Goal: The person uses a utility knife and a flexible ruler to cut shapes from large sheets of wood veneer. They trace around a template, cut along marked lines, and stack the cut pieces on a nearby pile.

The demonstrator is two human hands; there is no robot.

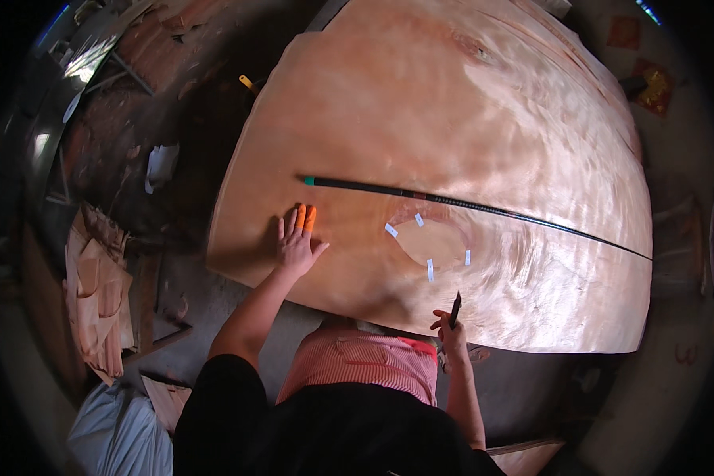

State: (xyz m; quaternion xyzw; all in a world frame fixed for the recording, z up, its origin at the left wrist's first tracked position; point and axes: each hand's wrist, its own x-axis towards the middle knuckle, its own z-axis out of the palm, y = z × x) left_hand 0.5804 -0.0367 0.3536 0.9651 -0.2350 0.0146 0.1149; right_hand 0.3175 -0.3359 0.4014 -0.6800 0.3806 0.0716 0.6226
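A large sheet of wood veneer (357,125) spreads before me, its surface wavy at the right. My left hand (296,247) lies flat on it near the left edge, fingers apart, orange covers on two fingers. At the near edge, my right hand (452,333) grips a dark utility knife (456,309), its tip pointing away from me. Ahead of the knife is an oval veneer patch (433,243), with several short pieces of white tape (430,270) around its border. Beyond the patch, a long thin black rod (482,207) with a green end lies across the sheet.
Torn veneer scraps (98,291) are heaped on the left, above a pale plastic sack (122,431). A yellow strip-like object (248,83) pokes out beside the sheet's far left edge. More scraps (149,47) litter the floor at the upper left.
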